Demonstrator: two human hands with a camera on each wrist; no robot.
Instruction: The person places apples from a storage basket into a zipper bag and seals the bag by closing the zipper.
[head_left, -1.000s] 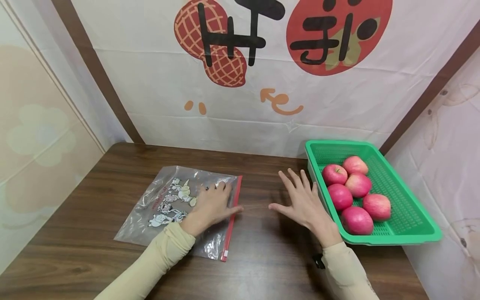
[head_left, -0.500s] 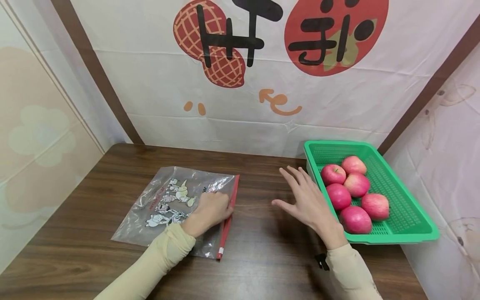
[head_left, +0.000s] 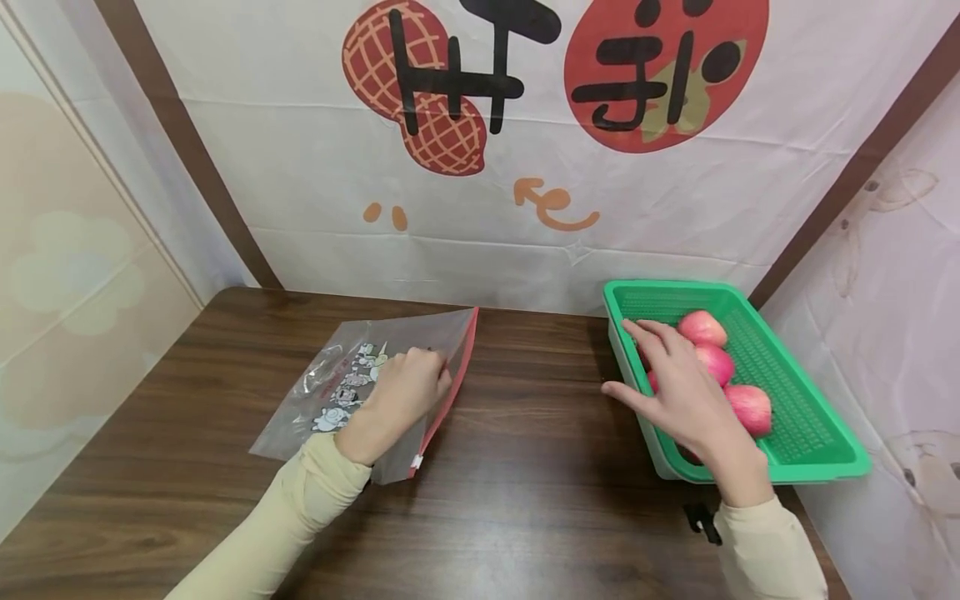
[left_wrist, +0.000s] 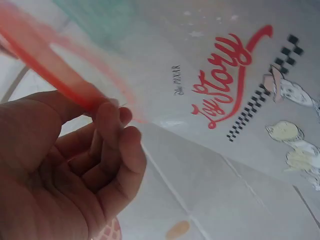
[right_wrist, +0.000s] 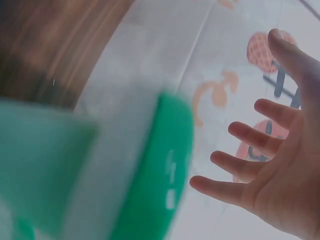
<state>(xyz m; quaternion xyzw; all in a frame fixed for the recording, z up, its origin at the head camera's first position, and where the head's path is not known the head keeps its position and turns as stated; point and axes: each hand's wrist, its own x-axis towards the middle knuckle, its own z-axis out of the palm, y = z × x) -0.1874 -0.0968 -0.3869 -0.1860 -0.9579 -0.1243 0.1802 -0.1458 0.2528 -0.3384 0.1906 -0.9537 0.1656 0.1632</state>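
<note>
Hands are set on separate stations: the left hand [head_left: 408,392] pinches a transparent zip bag [head_left: 352,392] at its red closure strip [head_left: 462,367], thumb against curled fingers, while the right hand [head_left: 686,400] is unloaded, fingers spread, over the left rim of a green basket [head_left: 810,437]. The bag is on the left half of the wooden table [head_left: 525,517], its mouth edge raised and facing the basket side. Handling, as judged from where I stand: light, limp film, smooth and likely slippery, apt to crease or collapse rather than break. Take hold at the red strip, probably the stiffest part, clear of the white slider [head_left: 417,461] at its near end. Two strip edges show apart in the left wrist view, so the mouth is probably parted; blur there prevents certainty. Containers: the bag carries printed cartoon figures, with no contents discernible through the film. The basket, a perforated, rigid-looking tray at the table's right side, holds red apples [head_left: 750,408], some hidden beneath the right hand. Rate the apples as firm, round, heavier than the film and easily bruised; grip each around its sides.
</note>
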